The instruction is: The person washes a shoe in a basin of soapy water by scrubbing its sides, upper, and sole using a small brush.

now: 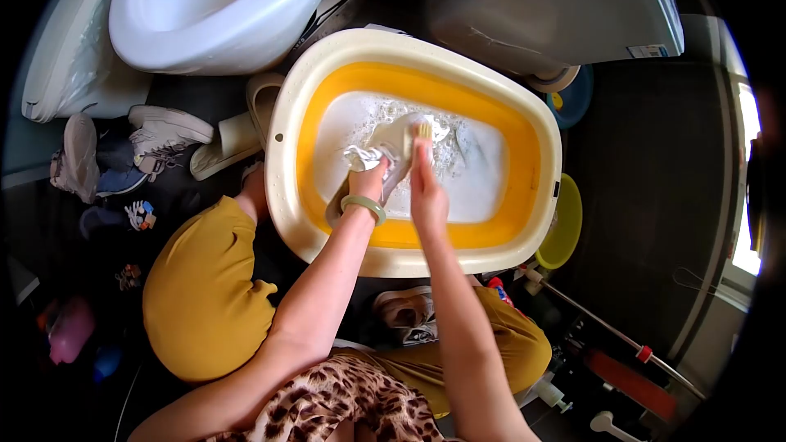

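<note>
The left hand [370,183] clasps a light shoe [399,137] inside the soapy tub [286,106]; the right hand [429,192] (closed around a brush [423,129]) meets the shoe's upper end

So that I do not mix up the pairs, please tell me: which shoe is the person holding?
The pale shoe in the left hand, over the orange-walled tub; the other visible shoes are outside the tub.

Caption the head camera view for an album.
Left hand grips a shoe while the right hand holds a brush to it, over a tub of sudsy water.
</note>
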The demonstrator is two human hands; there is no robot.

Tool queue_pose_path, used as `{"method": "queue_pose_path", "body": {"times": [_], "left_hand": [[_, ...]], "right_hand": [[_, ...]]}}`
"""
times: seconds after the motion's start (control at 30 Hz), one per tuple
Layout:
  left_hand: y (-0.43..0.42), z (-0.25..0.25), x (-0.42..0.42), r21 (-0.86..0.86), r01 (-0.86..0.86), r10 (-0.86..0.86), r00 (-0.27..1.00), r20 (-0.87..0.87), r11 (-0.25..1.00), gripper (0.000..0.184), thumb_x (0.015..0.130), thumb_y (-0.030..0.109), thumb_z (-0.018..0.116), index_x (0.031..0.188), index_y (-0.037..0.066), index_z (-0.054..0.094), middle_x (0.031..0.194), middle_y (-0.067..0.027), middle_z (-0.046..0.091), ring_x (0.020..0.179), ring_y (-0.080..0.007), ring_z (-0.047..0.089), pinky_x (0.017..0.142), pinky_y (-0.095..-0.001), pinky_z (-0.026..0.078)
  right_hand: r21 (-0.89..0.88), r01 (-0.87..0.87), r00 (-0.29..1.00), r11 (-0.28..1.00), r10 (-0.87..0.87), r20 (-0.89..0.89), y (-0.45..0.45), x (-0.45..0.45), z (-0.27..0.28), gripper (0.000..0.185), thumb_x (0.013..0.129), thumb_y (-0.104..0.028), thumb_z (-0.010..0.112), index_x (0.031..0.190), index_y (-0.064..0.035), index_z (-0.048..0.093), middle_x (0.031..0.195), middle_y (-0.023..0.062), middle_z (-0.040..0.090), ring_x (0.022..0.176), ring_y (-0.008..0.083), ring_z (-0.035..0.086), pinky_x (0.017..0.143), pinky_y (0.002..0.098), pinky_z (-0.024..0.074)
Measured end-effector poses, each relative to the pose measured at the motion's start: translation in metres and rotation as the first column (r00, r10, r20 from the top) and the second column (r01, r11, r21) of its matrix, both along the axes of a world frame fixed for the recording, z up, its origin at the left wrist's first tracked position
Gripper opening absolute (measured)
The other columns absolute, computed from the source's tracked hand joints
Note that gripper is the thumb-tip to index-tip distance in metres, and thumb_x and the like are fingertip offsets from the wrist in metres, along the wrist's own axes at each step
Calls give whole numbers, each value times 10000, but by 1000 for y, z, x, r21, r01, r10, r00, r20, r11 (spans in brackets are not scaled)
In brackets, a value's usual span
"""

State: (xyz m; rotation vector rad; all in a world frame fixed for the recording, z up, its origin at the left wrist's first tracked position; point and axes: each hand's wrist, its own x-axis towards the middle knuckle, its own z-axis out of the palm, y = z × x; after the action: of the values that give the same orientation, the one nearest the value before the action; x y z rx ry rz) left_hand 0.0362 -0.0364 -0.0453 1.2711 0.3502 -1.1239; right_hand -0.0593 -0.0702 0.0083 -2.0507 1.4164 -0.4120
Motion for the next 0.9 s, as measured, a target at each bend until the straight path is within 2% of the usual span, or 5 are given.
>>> {"method": "queue_pose_path", "body": {"times": [0.17,0.33,0.63,0.77,0.9], "left_hand": [[-5,2,5,-4,104,-103,986,132,995,278,829,79,640,1088,3,570,1044,-71,603,924,-174,567,812,-298,450],[2,-8,3,90,23,-8,987,-163,996,194,855,87,598,1032,7,586,941,-76,619,793,-177,602,658,-293,501],[2,-8,9,110,-7,12,999,-45,994,237,848,144,627,1028,-7,596,927,-67,627,793,-161,570,674,-306,455],[2,3,11,154,-52,108,920,-377,987,265,844,180,638,1070,49,594,958,-68,638,814,-180,607,706,-303,492],[5,-15,1,175,-149,214,868,-449,973,190,848,93,620,1026,28,603,917,-61,623,799,-170,601,675,-298,487]], "right_hand": [[-28,-51,994,998,48,-100,-49,20,-18,388,930,-253,481,1316,-287,460,756,237,608,666,388,611,557,431,451],[-100,-88,993,991,96,76,32,-5,-14,440,920,-198,512,1341,-298,434,796,244,613,709,379,626,578,395,464],[1,-61,973,998,60,-221,-40,19,-21,392,924,-224,495,1315,-244,474,781,248,603,681,399,611,570,427,464],[-97,-161,987,982,160,-15,30,5,-5,382,924,-221,497,1306,-231,489,757,257,594,620,393,604,545,428,461],[71,-78,949,994,96,-300,-25,11,-4,359,932,-265,471,1287,-311,490,694,229,600,654,393,615,550,432,470]]}}
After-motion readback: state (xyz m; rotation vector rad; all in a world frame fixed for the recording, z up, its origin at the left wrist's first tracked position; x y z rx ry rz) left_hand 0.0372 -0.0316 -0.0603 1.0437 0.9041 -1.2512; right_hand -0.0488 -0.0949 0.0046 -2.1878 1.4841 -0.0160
